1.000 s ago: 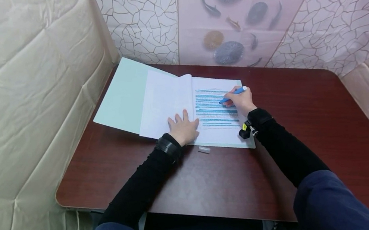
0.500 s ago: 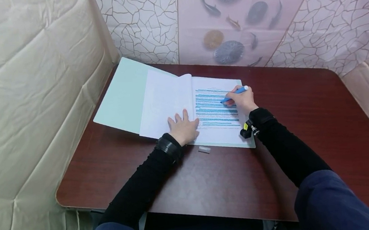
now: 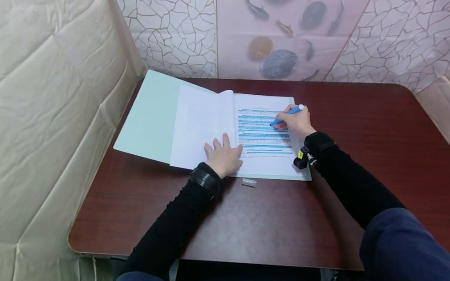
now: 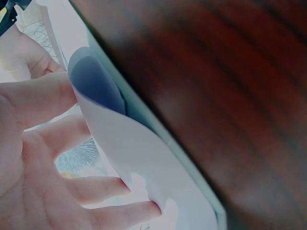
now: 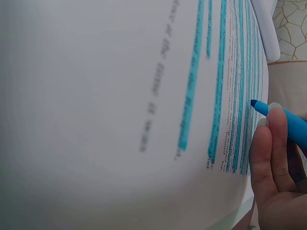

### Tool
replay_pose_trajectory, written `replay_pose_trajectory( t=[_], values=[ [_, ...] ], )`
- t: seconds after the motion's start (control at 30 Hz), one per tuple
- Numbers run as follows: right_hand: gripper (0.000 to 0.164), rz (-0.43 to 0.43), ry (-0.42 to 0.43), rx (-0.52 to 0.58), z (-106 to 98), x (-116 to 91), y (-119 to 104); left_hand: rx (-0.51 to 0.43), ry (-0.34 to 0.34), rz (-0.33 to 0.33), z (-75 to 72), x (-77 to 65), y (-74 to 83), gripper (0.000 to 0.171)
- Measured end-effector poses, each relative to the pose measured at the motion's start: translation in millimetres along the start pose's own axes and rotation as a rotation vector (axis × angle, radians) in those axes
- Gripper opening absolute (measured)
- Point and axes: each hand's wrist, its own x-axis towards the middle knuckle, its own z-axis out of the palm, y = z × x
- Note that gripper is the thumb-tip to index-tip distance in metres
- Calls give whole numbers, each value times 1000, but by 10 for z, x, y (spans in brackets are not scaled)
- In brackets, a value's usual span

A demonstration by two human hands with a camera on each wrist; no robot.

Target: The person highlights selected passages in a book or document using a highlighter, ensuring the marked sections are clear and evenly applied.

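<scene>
An open pale-green folder (image 3: 146, 114) fills the back-left corner of the worktop (image 3: 386, 151), with a broad stretch of brown surface between it and the right edge. The left hand (image 3: 224, 159) rests, fingers spread, on the blank left page (image 3: 203, 115); the right hand (image 3: 299, 123) pinches a slanted blue marker (image 3: 293, 110), tip at the blue-striped printed right page (image 3: 266, 166).

Creased cream fabric (image 3: 43, 132) hung left of the left hand (image 3: 224, 159), patterned wall-covering (image 3: 274, 25) beyond the right hand (image 3: 297, 121) — a reddish-brown table (image 3: 377, 142) beneath both.
</scene>
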Motion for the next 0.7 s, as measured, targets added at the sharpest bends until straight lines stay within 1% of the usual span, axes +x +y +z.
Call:
replay_pose_trajectory(
  t=[0.2,0.57,0.7],
  values=[
    [19,-2,4,-6,-9,13,10,10,4,1,6,6,-4,54],
    [18,23,32,-2,-27,-5,1,8,1,6,10,12,1,54],
    [18,24,26,-11,-39,-4,5,11,1,7,5,15,2,54]
  ],
)
